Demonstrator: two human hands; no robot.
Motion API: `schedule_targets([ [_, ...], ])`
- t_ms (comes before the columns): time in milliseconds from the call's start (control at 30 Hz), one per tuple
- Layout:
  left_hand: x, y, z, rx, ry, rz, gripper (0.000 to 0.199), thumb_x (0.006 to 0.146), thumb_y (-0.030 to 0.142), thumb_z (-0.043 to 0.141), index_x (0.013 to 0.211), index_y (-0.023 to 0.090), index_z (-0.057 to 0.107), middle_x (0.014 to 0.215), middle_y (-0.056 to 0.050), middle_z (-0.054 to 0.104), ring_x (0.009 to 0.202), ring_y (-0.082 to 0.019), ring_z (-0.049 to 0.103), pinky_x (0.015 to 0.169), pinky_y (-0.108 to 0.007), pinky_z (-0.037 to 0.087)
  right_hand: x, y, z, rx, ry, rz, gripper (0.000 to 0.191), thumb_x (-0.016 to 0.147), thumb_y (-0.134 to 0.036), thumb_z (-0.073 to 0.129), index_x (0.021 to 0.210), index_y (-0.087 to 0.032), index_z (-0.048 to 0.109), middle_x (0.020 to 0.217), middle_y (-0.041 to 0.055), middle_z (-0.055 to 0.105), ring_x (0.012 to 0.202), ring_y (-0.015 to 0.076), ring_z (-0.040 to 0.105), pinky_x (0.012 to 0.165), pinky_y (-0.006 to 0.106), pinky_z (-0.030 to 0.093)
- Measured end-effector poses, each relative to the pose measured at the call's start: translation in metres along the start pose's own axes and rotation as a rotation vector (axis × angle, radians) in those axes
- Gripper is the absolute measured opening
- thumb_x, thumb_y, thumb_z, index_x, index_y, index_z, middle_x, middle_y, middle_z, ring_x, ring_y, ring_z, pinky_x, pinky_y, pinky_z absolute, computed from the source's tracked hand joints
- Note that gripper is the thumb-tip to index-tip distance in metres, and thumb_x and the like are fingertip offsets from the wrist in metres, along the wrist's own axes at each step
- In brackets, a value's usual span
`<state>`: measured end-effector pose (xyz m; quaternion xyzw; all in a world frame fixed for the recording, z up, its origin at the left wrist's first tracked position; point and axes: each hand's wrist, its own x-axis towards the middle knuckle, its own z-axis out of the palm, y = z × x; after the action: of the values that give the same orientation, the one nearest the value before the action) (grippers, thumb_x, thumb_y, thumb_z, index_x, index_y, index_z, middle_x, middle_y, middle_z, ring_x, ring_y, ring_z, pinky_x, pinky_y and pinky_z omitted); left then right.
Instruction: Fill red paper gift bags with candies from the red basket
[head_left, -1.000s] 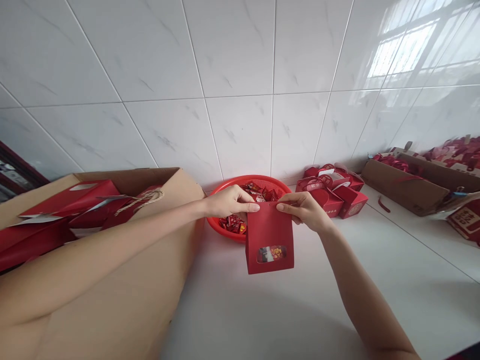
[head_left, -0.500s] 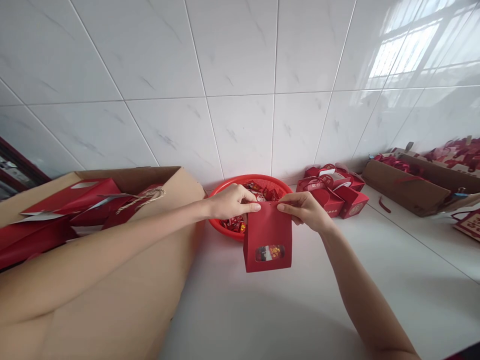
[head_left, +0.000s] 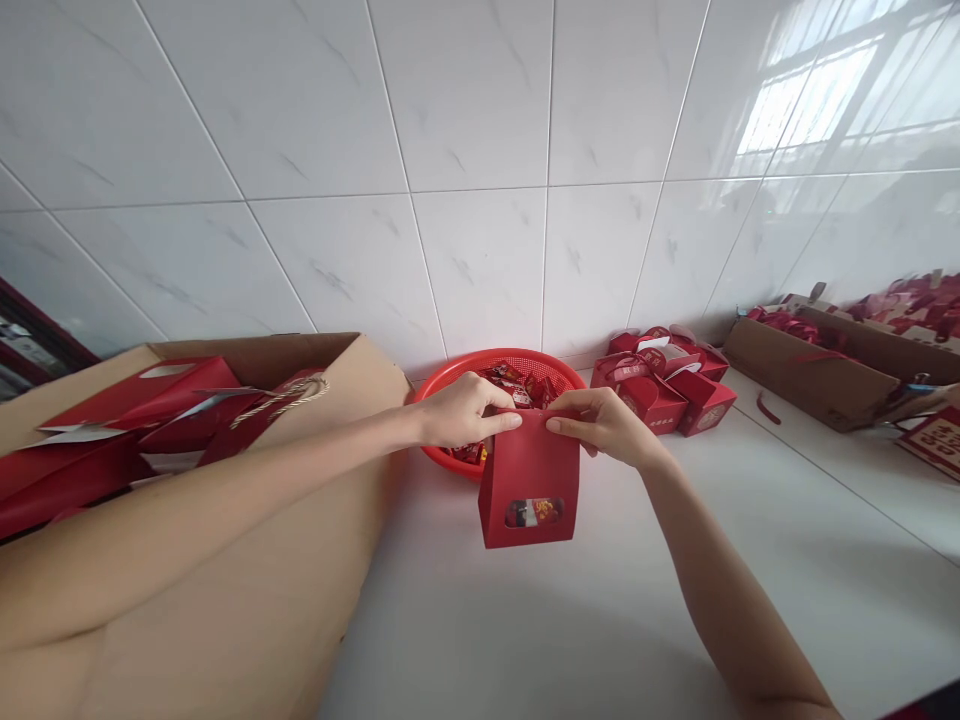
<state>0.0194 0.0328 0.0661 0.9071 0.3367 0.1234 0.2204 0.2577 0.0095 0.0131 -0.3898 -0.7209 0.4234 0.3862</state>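
Note:
A red gift box (head_left: 534, 465) with a small clear window near its base is between my hands, in front of the basket. Through the window some wrapped items show in red, gold and dark colours. My left hand (head_left: 466, 410) pinches the box's top edge at its left corner, thumb in front. At the right corner my right hand (head_left: 604, 424) pinches the same edge, thumb also in front. Behind the box stands a red plastic basket (head_left: 442, 375) holding red-wrapped sweets (head_left: 517, 385), partly hidden by my hands.
At left, a large cardboard box (head_left: 300, 560) holds red gift boxes (head_left: 142, 400), one with a twisted cord. Several small red boxes (head_left: 660, 385) with ribbons sit right of the basket. Farther right is a cardboard tray (head_left: 817, 380) with ribbons. A tiled wall (head_left: 480, 250) closes the back.
The gift box has shifted slightly left and turned a little, showing more of its left side. Both hands keep their pinch on its top edge; at far right, a printed red item has moved.

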Motion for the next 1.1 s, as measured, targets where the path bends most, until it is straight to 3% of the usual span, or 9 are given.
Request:
schedule_targets([
  [167,-0.001,0.002,-0.001,-0.011,0.005,0.004,0.032,0.088,0.037,0.053,0.064,0.016,0.060,0.057,0.002,0.055,0.053,-0.010,0.041,0.052,-0.025,0.033,0.002,0.001,0.005,0.021,0.035,-0.030,0.032,0.079,-0.046,0.074,0.087,-0.015,0.076,0.066,0.0016,0.062,0.049,0.0084,0.045,0.040,0.022,0.032],
  [567,0.001,-0.005,-0.002,-0.016,-0.023,-0.029,0.035,0.090,0.043,0.053,0.071,0.017,0.067,0.065,0.001,0.063,0.058,-0.012,0.052,0.056,-0.026,0.036,0.003,0.005,0.006,0.082,0.038,-0.062,0.031,0.078,-0.047,0.075,0.086,-0.017,0.077,0.084,0.0072,0.074,0.079,0.0225,0.066,0.067,0.034,0.053],
  [800,0.002,-0.009,-0.002,-0.051,-0.007,0.020,0.034,0.089,0.046,0.055,0.074,0.018,0.069,0.068,0.000,0.064,0.063,-0.014,0.055,0.059,-0.026,0.039,0.003,0.006,0.004,0.086,0.042,-0.051,0.029,0.077,-0.046,0.076,0.084,-0.017,0.076,0.082,0.0063,0.073,0.076,0.0214,0.065,0.066,0.032,0.052],
  [1100,0.002,-0.008,0.005,0.000,-0.009,0.130,0.038,0.093,0.041,0.051,0.064,0.018,0.060,0.060,0.001,0.057,0.057,-0.012,0.046,0.059,-0.027,0.035,-0.003,-0.001,-0.006,-0.042,-0.066,-0.089,0.028,0.081,-0.044,0.071,0.084,-0.017,0.076,0.076,0.0041,0.068,0.069,0.0158,0.058,0.057,0.026,0.045],
])
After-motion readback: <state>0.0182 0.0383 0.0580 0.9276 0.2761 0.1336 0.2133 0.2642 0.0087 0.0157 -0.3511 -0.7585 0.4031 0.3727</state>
